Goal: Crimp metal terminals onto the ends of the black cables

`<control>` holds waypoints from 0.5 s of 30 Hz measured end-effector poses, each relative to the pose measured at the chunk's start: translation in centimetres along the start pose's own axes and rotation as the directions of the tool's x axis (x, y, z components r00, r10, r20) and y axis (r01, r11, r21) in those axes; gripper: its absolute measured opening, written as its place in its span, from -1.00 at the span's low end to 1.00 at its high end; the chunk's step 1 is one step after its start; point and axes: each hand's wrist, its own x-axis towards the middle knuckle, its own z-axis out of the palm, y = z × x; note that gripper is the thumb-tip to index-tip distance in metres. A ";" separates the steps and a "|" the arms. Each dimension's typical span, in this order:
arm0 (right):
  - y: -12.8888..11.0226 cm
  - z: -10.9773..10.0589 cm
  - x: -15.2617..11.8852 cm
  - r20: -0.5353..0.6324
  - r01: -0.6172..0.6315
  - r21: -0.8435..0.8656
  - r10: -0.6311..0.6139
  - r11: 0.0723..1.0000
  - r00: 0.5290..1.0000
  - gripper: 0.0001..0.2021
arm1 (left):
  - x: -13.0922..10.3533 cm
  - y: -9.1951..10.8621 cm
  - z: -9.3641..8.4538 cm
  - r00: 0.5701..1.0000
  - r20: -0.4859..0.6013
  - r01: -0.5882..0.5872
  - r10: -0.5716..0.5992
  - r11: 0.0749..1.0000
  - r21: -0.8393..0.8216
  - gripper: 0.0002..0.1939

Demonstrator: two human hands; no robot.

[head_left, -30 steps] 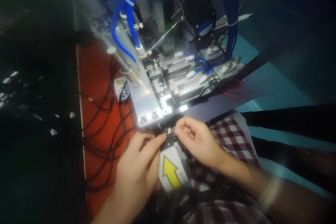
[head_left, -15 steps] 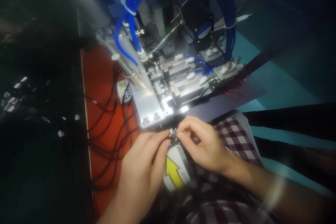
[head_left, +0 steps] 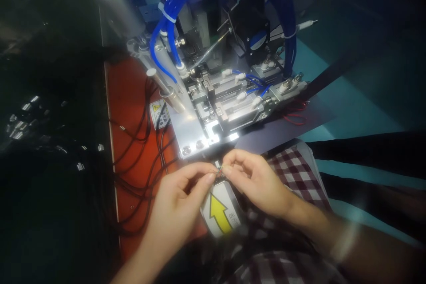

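Note:
In the head view, thin wires, some of them reddish, bridge the small gap between my two hands. My left hand pinches them between thumb and forefinger from the left. From the right, the thumb and fingers of my right hand are closed on the same wires. The wire tips are mostly hidden by the fingers. Just below the fingertips lies a white plate with a yellow arrow. Beyond them is the metal fixture with its small slides and blocks.
Blue air tubes arch over the fixture. Black cables lie across the orange-red surface at left, near a warning label. Shiny small pieces are at far left. Checkered cloth is at right.
My left hand's thumb and fingers have shifted and show a wider opening behind the pinch. My right hand has barely moved and stays at the wires. The view has shifted slightly.

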 end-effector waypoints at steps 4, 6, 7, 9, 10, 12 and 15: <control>0.3 -0.7 0.6 0.015 0.006 -0.021 -0.005 1.000 1.000 -0.91 | -0.2 -0.3 -0.1 0.998 -0.014 -0.065 0.069 0.977 0.203 -0.88; 0.6 -0.9 0.8 0.015 -0.001 -0.038 0.002 0.999 1.000 -0.91 | -0.4 -0.7 0.0 0.990 -0.034 -0.121 0.138 0.945 0.305 -0.85; 0.8 -1.0 0.9 0.013 -0.005 -0.046 0.005 0.999 1.000 -0.91 | -0.6 -0.9 0.0 0.982 -0.046 -0.155 0.184 0.918 0.365 -0.85; 1.3 -1.0 1.1 0.011 -0.013 -0.056 0.013 0.998 1.000 -0.91 | -0.8 -1.3 0.1 0.951 -0.069 -0.230 0.301 0.841 0.490 -0.89; 1.5 -1.0 1.1 0.012 -0.017 -0.058 0.018 0.998 1.000 -0.91 | -0.8 -1.5 0.1 0.930 -0.072 -0.268 0.360 0.799 0.539 -0.89; 1.9 -1.0 1.1 0.012 -0.024 -0.060 0.025 0.998 1.000 -0.90 | -0.8 -1.9 0.1 0.894 -0.061 -0.329 0.444 0.743 0.582 -0.86; 2.2 -1.0 1.1 0.013 -0.017 -0.065 0.018 0.998 1.000 -0.90 | -0.8 -2.3 0.0 0.881 -0.024 -0.372 0.473 0.722 0.584 -0.82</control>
